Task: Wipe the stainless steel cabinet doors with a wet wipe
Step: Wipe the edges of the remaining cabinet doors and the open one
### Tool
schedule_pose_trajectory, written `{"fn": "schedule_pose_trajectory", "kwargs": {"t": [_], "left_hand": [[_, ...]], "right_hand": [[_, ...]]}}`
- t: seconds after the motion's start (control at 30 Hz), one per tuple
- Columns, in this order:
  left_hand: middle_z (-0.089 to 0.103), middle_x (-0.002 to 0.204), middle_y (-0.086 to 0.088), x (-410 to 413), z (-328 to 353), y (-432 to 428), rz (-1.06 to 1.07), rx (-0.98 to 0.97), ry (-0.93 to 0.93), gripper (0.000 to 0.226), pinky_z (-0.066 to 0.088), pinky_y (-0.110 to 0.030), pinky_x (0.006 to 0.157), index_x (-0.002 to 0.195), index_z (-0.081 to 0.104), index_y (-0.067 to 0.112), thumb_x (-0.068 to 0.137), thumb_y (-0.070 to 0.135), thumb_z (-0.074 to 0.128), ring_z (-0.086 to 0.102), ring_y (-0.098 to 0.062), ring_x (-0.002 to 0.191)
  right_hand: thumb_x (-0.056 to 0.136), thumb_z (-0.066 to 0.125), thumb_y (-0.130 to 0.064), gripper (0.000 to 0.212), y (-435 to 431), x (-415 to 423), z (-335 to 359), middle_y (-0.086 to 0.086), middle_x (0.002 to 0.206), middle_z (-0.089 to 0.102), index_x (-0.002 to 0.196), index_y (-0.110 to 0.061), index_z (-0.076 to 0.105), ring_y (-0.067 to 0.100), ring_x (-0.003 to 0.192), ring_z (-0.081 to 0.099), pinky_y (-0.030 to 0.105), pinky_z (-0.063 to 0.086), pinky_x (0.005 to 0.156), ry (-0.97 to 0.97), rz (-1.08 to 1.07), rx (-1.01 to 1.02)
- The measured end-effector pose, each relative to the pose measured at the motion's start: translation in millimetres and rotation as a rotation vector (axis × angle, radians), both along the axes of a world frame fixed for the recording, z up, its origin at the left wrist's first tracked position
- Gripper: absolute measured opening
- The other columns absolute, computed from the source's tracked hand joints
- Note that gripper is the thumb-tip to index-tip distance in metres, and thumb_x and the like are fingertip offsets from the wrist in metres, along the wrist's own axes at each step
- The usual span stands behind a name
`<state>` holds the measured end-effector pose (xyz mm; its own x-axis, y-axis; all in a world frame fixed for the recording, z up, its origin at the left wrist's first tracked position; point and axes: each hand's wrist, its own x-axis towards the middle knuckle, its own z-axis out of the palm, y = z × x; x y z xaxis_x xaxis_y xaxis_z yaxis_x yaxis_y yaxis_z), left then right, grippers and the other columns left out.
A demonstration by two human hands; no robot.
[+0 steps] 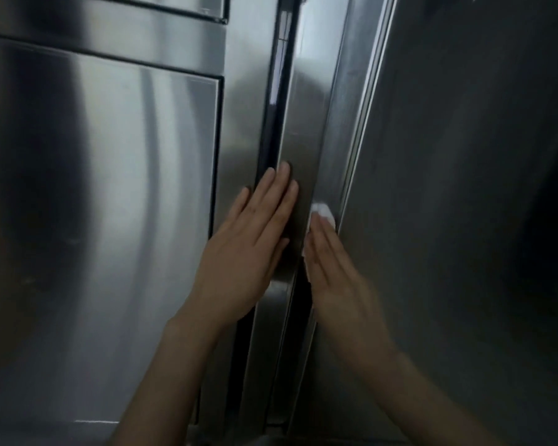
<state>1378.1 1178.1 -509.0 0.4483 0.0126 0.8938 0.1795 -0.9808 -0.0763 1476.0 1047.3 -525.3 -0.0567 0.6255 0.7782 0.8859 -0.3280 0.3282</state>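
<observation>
A stainless steel cabinet door [116, 194] fills the left of the view, with a recessed panel. Beside it runs a narrow vertical steel strip [306, 130] next to a dark gap. My left hand [248, 249] lies flat with straight fingers across the door edge and the strip. My right hand [339, 278], blurred, presses a white wet wipe [324, 214] against the strip with straight fingers; only the wipe's top and left edge show past the fingers.
A second steel surface [464, 204] stands at the right, angled away and in shadow. A drawer front [110, 8] sits above the left door. The dark gap [271, 130] runs top to bottom between the left door and the strip.
</observation>
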Motion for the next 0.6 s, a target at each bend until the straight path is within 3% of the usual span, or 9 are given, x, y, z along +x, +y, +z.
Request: {"fn": "schedule_pose_trajectory", "kwargs": {"t": [0.1, 0.2, 0.33, 0.43, 0.6], "left_hand": [[0.013, 0.161, -0.013, -2, 0, -1, -0.009, -0.007, 0.011, 0.061, 0.016, -0.044, 0.121, 0.151, 0.025, 0.003, 0.097, 0.007, 0.052, 0.011, -0.024, 0.150], [0.011, 0.161, -0.010, -2, 0, -1, -0.025, -0.013, 0.010, 0.062, 0.014, -0.042, 0.122, 0.152, 0.024, 0.003, 0.097, 0.007, 0.051, 0.010, -0.023, 0.150], [0.011, 0.161, -0.010, -1, -1, 0, -0.017, 0.002, -0.005, 0.059, 0.009, -0.038, 0.122, 0.153, 0.022, 0.004, 0.099, 0.010, 0.045, 0.008, -0.021, 0.150], [0.013, 0.161, -0.012, -1, -4, 1, -0.015, 0.021, -0.010, 0.061, 0.010, -0.040, 0.122, 0.152, 0.023, 0.003, 0.096, 0.008, 0.046, 0.009, -0.022, 0.150], [0.014, 0.161, -0.012, -7, -14, 3, -0.002, 0.041, 0.019, 0.064, 0.011, -0.042, 0.122, 0.152, 0.023, 0.004, 0.093, 0.007, 0.048, 0.011, -0.022, 0.150]], "right_hand": [[0.080, 0.047, 0.011, 0.046, -12, -2, 20, 0.025, 0.137, 0.045, 0.126, 0.011, 0.050, 0.034, 0.127, 0.045, 0.035, 0.039, 0.102, -0.128, -0.079, -0.092], [0.072, 0.074, -0.002, 0.056, -22, 11, 53, 0.020, 0.134, 0.050, 0.124, 0.008, 0.054, 0.028, 0.126, 0.048, 0.031, 0.026, 0.104, -0.350, -0.246, -0.154], [0.094, 0.056, -0.013, 0.040, -14, 25, 67, 0.020, 0.139, 0.046, 0.130, 0.006, 0.050, 0.031, 0.131, 0.043, 0.047, 0.022, 0.113, -0.341, -0.174, -0.059], [0.090, 0.060, -0.008, 0.040, -6, 26, 30, 0.026, 0.135, 0.047, 0.125, 0.010, 0.053, 0.037, 0.128, 0.045, 0.051, 0.027, 0.111, -0.300, -0.100, 0.001], [0.089, 0.059, -0.016, 0.038, -20, 31, 1, 0.019, 0.131, 0.054, 0.122, 0.003, 0.059, 0.030, 0.122, 0.052, 0.052, 0.036, 0.105, -0.404, -0.055, -0.150]]}}
